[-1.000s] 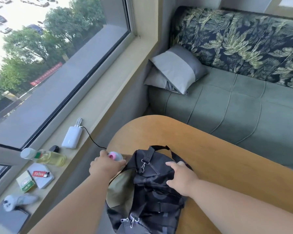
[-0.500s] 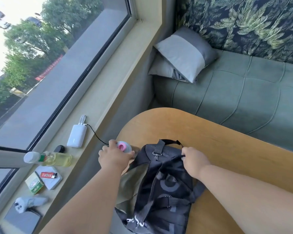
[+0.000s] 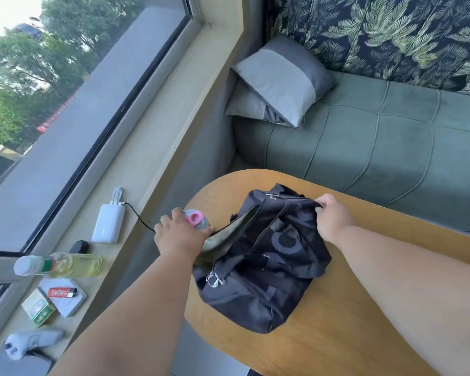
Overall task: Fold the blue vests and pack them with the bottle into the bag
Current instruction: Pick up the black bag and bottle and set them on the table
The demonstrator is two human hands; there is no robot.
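One bag (image 3: 261, 256); right hand (image 3: 333, 219) pinches its rim. Left hand (image 3: 179, 234) grips one bottle (image 3: 197, 219).

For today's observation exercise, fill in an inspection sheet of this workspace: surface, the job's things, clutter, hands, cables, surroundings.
Surface: rounded wooden table, bare apart from the bag.
Job's things: black bag lying on the table, its mouth held open; bottle with a pink cap at the opening; blue vests not seen.
Clutter: on the windowsill, a power bank, a bottle of yellow liquid, a lighter, a green box.
Hands: left hand grips the bottle; right hand pinches the bag's edge.
Cables: black cable from the power bank.
Surroundings: green sofa, grey cushion, window.
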